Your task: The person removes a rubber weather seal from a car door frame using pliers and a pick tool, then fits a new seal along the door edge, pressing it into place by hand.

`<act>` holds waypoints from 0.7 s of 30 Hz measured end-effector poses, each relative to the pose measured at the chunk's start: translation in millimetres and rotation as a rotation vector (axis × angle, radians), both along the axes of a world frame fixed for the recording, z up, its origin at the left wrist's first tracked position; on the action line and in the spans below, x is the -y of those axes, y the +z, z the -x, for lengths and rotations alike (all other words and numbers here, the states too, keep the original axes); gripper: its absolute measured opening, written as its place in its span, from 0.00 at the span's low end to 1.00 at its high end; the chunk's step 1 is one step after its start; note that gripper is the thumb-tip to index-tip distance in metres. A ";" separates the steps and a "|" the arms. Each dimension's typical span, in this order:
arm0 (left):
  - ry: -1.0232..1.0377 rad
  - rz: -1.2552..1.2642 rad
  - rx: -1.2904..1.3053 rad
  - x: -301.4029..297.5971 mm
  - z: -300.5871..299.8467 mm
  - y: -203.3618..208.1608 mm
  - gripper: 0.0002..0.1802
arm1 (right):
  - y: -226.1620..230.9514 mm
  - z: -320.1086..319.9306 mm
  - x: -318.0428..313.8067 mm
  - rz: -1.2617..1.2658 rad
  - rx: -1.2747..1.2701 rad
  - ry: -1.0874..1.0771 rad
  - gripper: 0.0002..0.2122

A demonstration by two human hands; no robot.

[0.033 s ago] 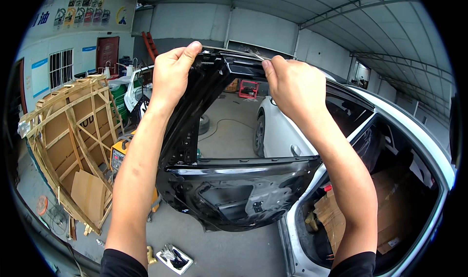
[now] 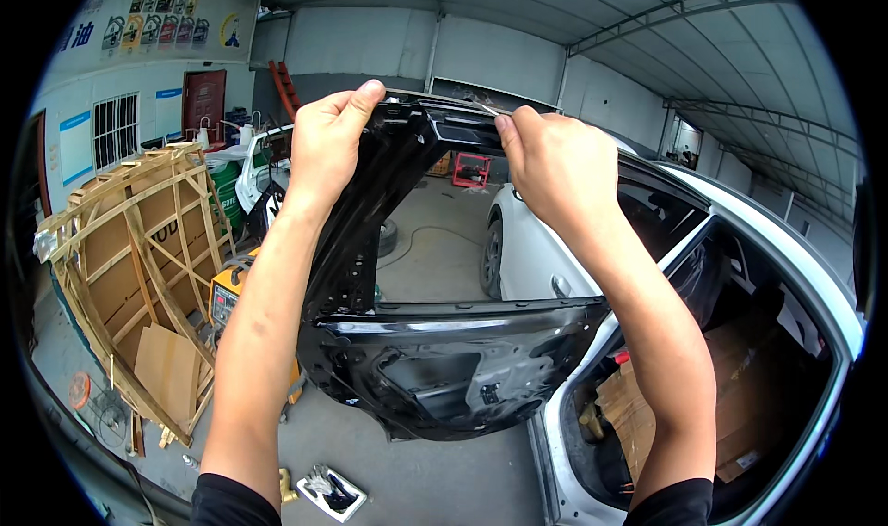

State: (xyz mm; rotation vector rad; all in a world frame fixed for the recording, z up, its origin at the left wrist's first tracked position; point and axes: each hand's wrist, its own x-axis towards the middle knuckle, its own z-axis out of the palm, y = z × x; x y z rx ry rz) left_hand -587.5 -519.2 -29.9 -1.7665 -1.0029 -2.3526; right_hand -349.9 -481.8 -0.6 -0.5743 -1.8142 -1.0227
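Note:
A black car door, its window opening without glass, stands swung out from a white car. At the upper left corner of its window frame, my left hand is closed round the edge, thumb on top. My right hand is closed at the top rail, farther right. A thin, pale, rod-like thing sticks out from its thumb and fingers towards the left, along the rail; its other end is hidden in the hand. Along the top edge runs a dark strip.
The white car's open doorway lies at my right, with cardboard inside. To the left lean a wooden crate frame and a yellow machine. A white tray with gloves sits on the floor below; a red frame stands farther back.

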 end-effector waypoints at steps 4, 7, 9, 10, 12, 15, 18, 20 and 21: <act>0.004 -0.114 -0.004 -4.4 -3.1 -0.2 0.25 | -0.7 6.4 4.5 -0.024 0.003 -0.058 0.15; 0.007 -0.099 -0.032 -7.8 2.9 -0.4 0.26 | 0.7 5.5 5.4 -0.078 0.013 -0.100 0.15; 0.002 -0.114 -0.034 -8.6 3.4 -0.9 0.26 | 1.9 6.8 8.5 -0.101 0.033 -0.130 0.14; -0.004 -0.121 -0.037 -8.3 2.1 -0.4 0.26 | 3.5 6.4 11.7 -0.104 0.044 -0.152 0.13; -0.012 -0.117 -0.047 -8.6 4.6 0.4 0.26 | 6.9 6.5 17.3 -0.133 0.079 -0.204 0.10; -0.041 -0.101 -0.040 -9.5 4.6 1.1 0.26 | 7.8 9.7 15.2 -0.227 0.151 -0.292 0.06; -0.071 -0.118 -0.007 -12.2 4.1 1.2 0.25 | 12.7 9.6 13.2 -0.391 0.241 -0.377 0.04; -0.088 -0.106 -0.024 -12.5 8.2 0.6 0.25 | 17.1 9.1 12.6 -0.487 0.311 -0.417 0.04; -0.073 -0.124 -0.028 -12.3 8.3 1.2 0.25 | 19.5 9.2 13.5 -0.514 0.322 -0.427 0.04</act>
